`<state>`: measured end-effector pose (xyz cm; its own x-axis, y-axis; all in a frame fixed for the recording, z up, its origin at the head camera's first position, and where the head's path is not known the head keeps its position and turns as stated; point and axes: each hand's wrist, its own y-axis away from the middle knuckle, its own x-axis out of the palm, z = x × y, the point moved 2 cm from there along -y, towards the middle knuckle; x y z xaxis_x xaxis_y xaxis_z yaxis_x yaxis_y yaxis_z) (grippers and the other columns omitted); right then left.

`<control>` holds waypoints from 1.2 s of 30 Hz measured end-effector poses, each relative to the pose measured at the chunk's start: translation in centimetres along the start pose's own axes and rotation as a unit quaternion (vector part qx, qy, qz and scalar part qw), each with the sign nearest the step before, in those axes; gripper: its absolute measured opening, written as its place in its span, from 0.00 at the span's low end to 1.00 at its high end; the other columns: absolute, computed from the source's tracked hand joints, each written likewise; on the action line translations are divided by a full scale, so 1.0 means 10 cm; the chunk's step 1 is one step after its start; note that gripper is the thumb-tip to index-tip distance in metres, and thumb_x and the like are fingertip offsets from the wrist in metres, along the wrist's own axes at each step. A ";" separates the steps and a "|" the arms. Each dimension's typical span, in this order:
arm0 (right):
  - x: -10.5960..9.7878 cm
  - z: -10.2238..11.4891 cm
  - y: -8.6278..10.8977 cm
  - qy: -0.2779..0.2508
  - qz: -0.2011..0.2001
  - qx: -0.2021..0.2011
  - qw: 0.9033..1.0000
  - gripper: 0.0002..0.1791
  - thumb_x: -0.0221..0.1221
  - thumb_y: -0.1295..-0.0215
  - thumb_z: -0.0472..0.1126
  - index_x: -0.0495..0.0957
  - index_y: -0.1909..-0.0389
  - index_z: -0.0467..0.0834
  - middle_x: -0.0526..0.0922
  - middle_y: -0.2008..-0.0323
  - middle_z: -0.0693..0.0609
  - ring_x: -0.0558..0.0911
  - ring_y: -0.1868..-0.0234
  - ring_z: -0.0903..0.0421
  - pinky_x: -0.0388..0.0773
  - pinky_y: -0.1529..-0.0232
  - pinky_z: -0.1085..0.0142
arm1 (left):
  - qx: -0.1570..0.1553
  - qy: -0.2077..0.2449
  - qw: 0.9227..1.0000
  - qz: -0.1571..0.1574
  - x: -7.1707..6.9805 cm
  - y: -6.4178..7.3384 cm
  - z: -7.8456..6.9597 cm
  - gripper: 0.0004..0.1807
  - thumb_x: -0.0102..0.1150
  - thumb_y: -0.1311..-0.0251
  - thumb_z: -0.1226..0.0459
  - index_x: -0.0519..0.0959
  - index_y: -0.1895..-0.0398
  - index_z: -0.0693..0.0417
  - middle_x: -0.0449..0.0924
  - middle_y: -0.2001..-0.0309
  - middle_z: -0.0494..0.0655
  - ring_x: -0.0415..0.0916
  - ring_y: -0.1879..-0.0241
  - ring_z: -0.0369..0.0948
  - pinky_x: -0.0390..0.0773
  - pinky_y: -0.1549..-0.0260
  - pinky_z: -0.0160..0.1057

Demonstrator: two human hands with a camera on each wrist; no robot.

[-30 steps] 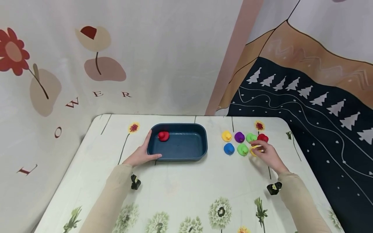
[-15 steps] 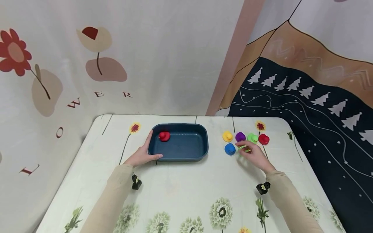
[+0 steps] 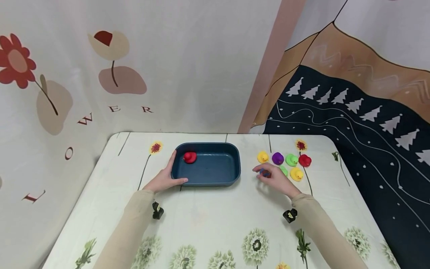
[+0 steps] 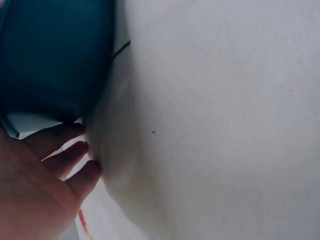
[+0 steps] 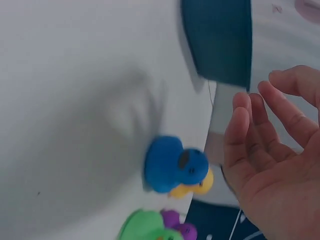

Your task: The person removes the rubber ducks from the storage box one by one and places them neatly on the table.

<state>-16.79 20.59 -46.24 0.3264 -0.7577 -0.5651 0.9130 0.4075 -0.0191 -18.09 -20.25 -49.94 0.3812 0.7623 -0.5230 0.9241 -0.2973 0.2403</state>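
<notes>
My left hand rests against the left end of a dark blue rectangular tub, its thumb along the near side and its fingers at the left wall. A red rubber duck sits inside the tub. My right hand hovers over a blue rubber duck, apart from it, fingers loosely bent around nothing in the right wrist view. Around it stand a yellow duck, a purple duck, a green duck, a red duck, another yellow duck and a partly hidden green duck.
A pale flower-print cloth covers the table. Behind it hangs a printed curtain, with a dark section showing white trees at the right. A black camera mount is on each wrist.
My right hand has moved left, from over the near yellow duck, past the near green one, to the blue duck. The ducks and tub stay put, and my left hand keeps its place.
</notes>
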 end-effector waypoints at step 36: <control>0.51 0.63 -0.57 -0.018 0.075 -0.056 0.995 0.12 0.60 0.35 0.33 0.80 0.52 0.39 0.78 0.55 0.47 0.77 0.61 0.55 0.77 0.61 0.64 | -0.001 -0.013 1.000 0.002 -0.01 0.01 0.00 0.63 0.68 0.45 0.49 0.25 0.24 0.36 0.34 0.24 0.58 0.47 0.31 0.65 0.56 0.39 0.66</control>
<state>-18.86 11.23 -43.81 0.4675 -0.7013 -0.5382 0.8210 0.5702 -0.0299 -18.09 -20.34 -49.85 0.3848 0.7464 -0.5429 0.9228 -0.2986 0.2434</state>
